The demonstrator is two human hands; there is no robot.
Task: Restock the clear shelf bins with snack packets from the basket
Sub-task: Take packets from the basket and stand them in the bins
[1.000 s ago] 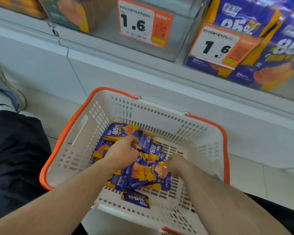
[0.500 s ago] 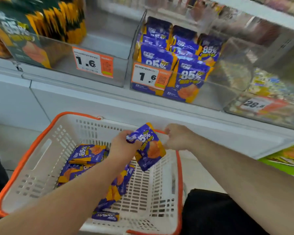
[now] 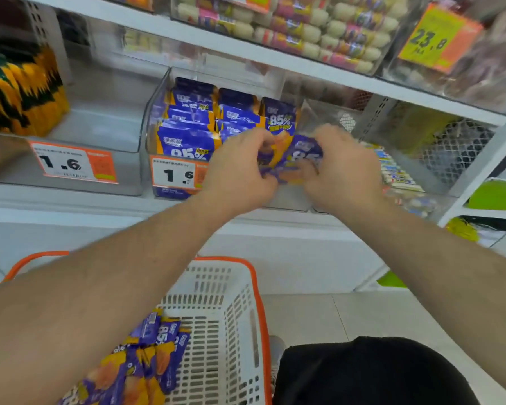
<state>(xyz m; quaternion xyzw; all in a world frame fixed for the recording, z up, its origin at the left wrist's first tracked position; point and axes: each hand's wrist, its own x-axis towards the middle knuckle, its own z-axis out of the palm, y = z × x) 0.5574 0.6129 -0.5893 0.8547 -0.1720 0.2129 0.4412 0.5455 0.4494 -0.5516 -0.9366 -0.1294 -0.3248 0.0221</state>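
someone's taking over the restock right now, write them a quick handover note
Left hand and right hand: both grip a bunch of purple snack packets, held at the front of the clear bin with the 1.6 price tag.
Bin: already holds rows of the same purple packets at its left and back; the right front looks open.
Basket: on the floor below, with more purple packets in it.
Done: part of the bin is filled.
Left: set this bunch in, then move the rest from the basket.
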